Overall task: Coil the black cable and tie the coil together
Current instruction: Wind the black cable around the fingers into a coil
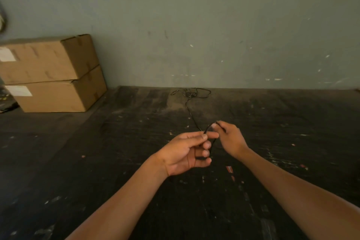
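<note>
A thin black cable [188, 105] runs across the dark worn table from a loose tangle by the far wall toward my hands. My left hand [187, 152] is palm-up at the centre and pinches the cable between thumb and forefinger; a short black stretch also lies across its curled lower fingers. My right hand [229, 138], just right of it, pinches the cable near its end. A small loop arches between the two hands.
Two brown cardboard boxes [52, 74] are stacked at the back left against the grey-green wall [214, 25]. The dark table [97, 161] is scuffed and flecked with small paint chips. A dark object pokes out at the far left beside the boxes.
</note>
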The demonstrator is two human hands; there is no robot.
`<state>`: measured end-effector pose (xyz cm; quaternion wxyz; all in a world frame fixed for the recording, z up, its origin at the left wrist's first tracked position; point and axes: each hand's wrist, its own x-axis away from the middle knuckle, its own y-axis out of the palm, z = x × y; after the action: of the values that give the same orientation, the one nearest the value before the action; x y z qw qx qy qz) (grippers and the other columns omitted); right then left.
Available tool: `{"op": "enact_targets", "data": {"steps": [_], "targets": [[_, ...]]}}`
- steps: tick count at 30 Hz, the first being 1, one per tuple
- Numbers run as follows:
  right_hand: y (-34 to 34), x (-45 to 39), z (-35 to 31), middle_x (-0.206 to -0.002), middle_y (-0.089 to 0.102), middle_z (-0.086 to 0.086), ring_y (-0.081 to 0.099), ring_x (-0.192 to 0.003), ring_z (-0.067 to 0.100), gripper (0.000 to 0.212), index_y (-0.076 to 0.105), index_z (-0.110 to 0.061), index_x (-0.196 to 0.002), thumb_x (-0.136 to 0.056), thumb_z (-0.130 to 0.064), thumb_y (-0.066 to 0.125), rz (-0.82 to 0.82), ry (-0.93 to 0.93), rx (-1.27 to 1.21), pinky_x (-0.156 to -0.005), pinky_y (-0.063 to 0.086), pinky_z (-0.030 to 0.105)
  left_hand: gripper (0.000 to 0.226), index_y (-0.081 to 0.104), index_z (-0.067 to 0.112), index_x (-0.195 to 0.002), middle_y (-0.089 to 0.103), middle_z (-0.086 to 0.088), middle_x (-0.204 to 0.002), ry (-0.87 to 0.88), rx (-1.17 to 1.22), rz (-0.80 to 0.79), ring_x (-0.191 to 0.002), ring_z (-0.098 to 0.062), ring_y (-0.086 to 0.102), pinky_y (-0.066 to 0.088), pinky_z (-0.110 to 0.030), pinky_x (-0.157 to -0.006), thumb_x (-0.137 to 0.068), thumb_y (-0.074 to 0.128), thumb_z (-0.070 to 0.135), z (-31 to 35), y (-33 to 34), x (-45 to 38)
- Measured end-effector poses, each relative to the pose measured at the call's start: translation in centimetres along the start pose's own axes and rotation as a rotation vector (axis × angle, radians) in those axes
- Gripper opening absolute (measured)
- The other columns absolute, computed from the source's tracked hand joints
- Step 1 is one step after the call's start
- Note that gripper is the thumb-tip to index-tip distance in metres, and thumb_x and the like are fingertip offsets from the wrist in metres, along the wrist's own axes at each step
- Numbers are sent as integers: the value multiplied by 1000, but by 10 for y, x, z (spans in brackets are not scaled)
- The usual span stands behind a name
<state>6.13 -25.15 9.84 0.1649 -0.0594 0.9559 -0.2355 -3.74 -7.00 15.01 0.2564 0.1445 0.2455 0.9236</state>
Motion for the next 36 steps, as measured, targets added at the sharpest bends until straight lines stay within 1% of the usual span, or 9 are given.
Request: {"op": "enact_targets", "data": {"steps": [7, 13, 16, 19, 21, 26, 29, 32, 36], "targets": [[6, 11, -3, -83, 73, 3, 70, -79, 18, 21, 69, -23, -91, -99, -25, 50, -60, 55, -34, -75, 57, 41, 36, 67, 7, -123, 73, -8, -82, 90, 59, -33, -77, -18, 73, 58, -49, -81, -97, 57, 28, 6, 12, -3], [11, 23, -6, -70, 62, -7, 57, -64, 7, 31, 64, -30, -75, -97, -11, 52, -138, 21, -86, -66, 49, 31, 36, 62, 9, -131, 68, -20, -122, 199, 144, -45, -109, -32, 68, 52, -63, -89, -101, 46, 21, 22, 11, -10], [18, 30, -9, -70, 66, 0, 60, -63, 16, 28, 68, -27, -86, -101, -31, 44, -242, 47, 6, -67, 51, 37, 39, 56, 18, -137, 60, -19, -135, 233, 172, -36, -124, -37, 58, 47, -69, -92, -102, 41, 27, 31, 7, -16], [24, 38, -18, -73, 66, -1, 63, -67, 11, 28, 67, -32, -92, -100, -40, 41, -383, 27, 90, -67, 50, 30, 42, 49, 31, -140, 59, -18, -138, 249, 161, -26, -126, -40, 55, 40, -75, -94, -98, 44, 33, 41, -1, -25], [27, 43, -25, -68, 61, -4, 60, -62, 2, 26, 66, -34, -94, -100, -41, 41, -485, 7, 154, -65, 47, 24, 44, 48, 39, -139, 59, -17, -138, 259, 142, -8, -126, -42, 55, 37, -78, -94, -95, 48, 35, 48, -9, -31], [22, 49, -49, -83, 68, 2, 62, -68, 8, 23, 64, -30, -109, -98, -40, 46, -680, -51, 261, -71, 54, 34, 36, 56, 52, -129, 52, -11, -146, 249, 13, 81, -130, -48, 47, 20, -85, -96, -95, 50, 42, 57, -32, -40], [8, 44, -70, -89, 70, 0, 66, -77, 10, 22, 67, -24, -105, -98, -36, 49, -698, -143, 343, -74, 55, 31, 33, 57, 55, -126, 42, -8, -152, 209, -68, 107, -138, -49, 32, 14, -85, -99, -97, 47, 45, 53, -46, -40], [-12, 33, -94, -76, 68, -1, 63, -63, 10, 20, 69, -21, -96, -97, -31, 53, -649, -220, 377, -59, 46, 18, 38, 56, 52, -130, 35, -8, -155, 138, -107, 124, -142, -49, 23, 10, -83, -103, -93, 52, 46, 39, -57, -38], [-40, 10, -122, -71, 64, -9, 54, -51, -1, 10, 64, -32, -90, -95, -28, 57, -562, -322, 429, -52, 44, 19, 48, 51, 46, -138, 40, -12, -153, 65, -120, 61, -142, -47, 26, 2, -83, -103, -91, 58, 45, 18, -62, -37]]}}
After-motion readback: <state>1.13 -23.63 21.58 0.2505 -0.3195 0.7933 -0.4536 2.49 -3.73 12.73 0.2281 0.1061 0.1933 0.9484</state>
